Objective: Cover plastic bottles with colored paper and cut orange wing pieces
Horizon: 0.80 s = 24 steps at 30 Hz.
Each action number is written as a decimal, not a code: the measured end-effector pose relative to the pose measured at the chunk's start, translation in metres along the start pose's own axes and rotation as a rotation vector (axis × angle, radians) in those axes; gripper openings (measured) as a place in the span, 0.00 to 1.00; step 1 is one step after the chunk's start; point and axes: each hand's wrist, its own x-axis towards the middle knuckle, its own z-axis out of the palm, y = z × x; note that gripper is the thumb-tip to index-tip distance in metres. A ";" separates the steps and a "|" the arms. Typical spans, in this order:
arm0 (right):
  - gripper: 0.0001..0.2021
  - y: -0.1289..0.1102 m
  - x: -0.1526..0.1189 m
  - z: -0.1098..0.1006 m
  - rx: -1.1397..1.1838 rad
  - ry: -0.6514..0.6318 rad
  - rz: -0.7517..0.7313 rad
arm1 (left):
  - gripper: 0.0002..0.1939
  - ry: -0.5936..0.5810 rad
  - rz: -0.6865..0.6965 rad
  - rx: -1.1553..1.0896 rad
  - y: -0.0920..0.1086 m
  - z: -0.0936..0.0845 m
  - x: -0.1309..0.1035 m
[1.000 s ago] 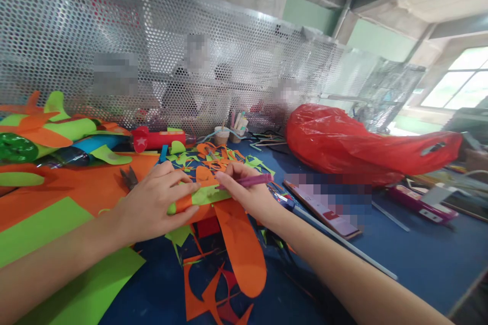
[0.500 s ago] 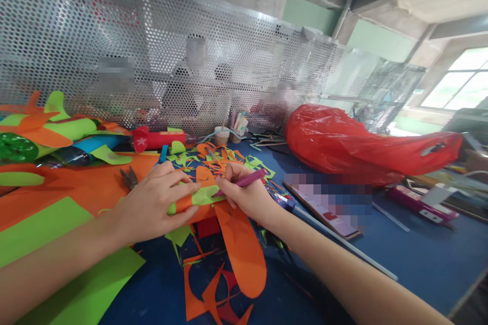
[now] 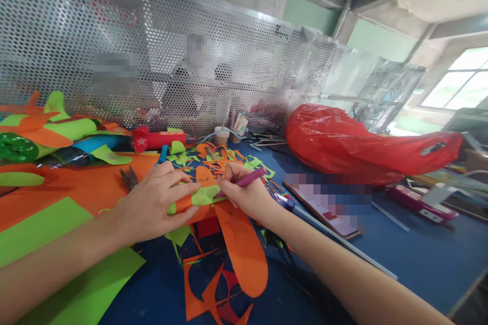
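My right hand [image 3: 246,195] is closed around a purple pen [image 3: 252,176], its tip down at the green band [image 3: 203,195] of an orange-and-green paper model. My left hand [image 3: 154,203] grips the same model from the left, with fingers over the top and thumb below. From it a long rounded orange paper wing [image 3: 246,259] reaches toward me, and a shorter orange flap [image 3: 206,174] points away. The pen tip is partly hidden by my fingers. Dark-bladed scissors [image 3: 129,177] lie just beyond my left hand.
Paper offcuts [image 3: 196,289] litter the blue table [image 3: 343,284]. Green sheets [image 3: 41,233] lie at left, below paper-covered bottle models [image 3: 68,132]. A red plastic bag [image 3: 335,142], a phone-like slab [image 3: 324,208] and a purple box [image 3: 421,203] are at right. Perforated metal screen [image 3: 244,61] behind; people beyond.
The orange wing's rounded end has shifted slightly to the right. The pen has tilted a little in my right hand; my left hand keeps its place.
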 end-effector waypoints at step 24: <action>0.11 0.001 0.001 -0.001 -0.021 0.012 -0.007 | 0.14 0.008 -0.006 -0.012 0.001 0.001 -0.001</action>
